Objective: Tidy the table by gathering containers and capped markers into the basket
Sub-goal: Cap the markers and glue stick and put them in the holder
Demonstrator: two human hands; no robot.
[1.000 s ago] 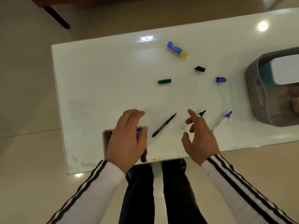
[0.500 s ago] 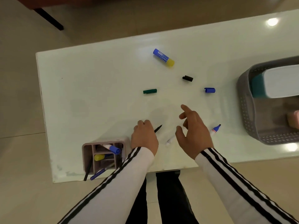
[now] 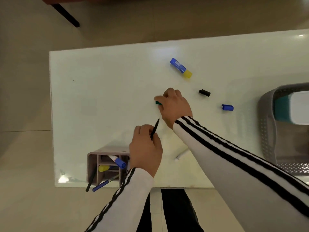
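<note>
Your left hand [image 3: 145,153] is just right of the pen holder [image 3: 93,164], which stands at the near edge of the counter [image 3: 100,97]. It grips a thin uncapped black marker [image 3: 155,129], fingers curled round the barrel, tip pointing away from you. Your right hand [image 3: 173,106] is farther from the pen holder, beyond it and to its right. It pinches a green cap [image 3: 158,102] between thumb and fingers, down at the counter surface.

A black cap [image 3: 204,93] and a blue cap [image 3: 227,107] lie loose farther right of the pen holder, well apart from each other. A blue glue stick [image 3: 181,67] with a yellow end lies farthest back from the holder. A white marker [image 3: 181,154] lies level with the holder, to its right, partly hidden under your right forearm. The grey basket [image 3: 267,131] sits far right of the holder, with a white and teal container [image 3: 299,109] inside.
</note>
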